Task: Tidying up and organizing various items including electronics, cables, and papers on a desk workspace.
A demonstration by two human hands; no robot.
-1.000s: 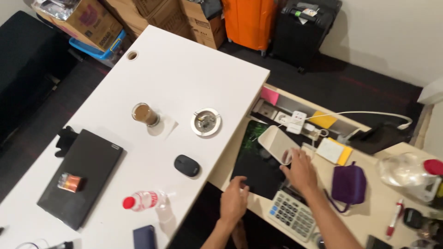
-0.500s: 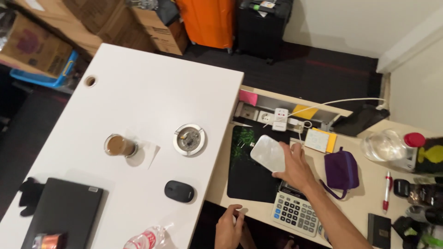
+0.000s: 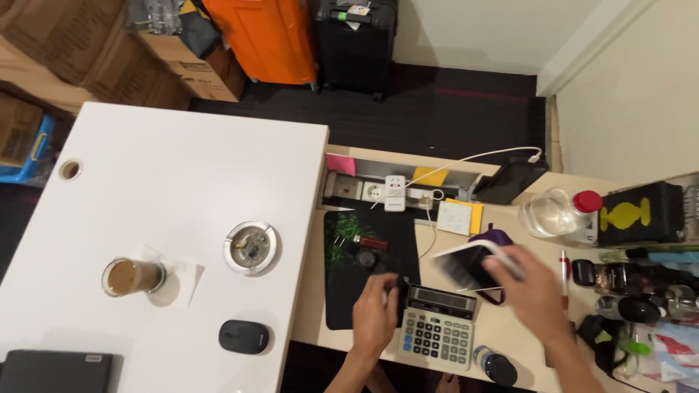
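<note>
White and flat, the tray-like lid (image 3: 466,266) sits in my right hand (image 3: 535,291), lifted over the beige desk (image 3: 510,331) just above the purple pouch (image 3: 489,239) and right of the calculator (image 3: 438,327). It looks like thin rigid plastic with a glossy dark inside, so I judge it light, stiff and a little slick; my fingers clamp one short edge, and a grip nearer its middle would stop it swinging. Motion blur smears that hand, so I cannot tell how many fingers wrap the rim.

My left hand (image 3: 375,320) presses on the near edge of the black mat (image 3: 364,266), fingers curled around something small and dark that I cannot identify. On the mat lie a red stick-shaped thing (image 3: 373,243) and a round dark piece (image 3: 366,257), both too small to name.

Further out, a clear bottle with a red cap (image 3: 557,212) lies on its side, and the clutter at the right edge is cut off. On the white table (image 3: 182,175) stand a glass of brown drink (image 3: 132,276), an ashtray (image 3: 250,247) and a mouse (image 3: 244,337).
</note>
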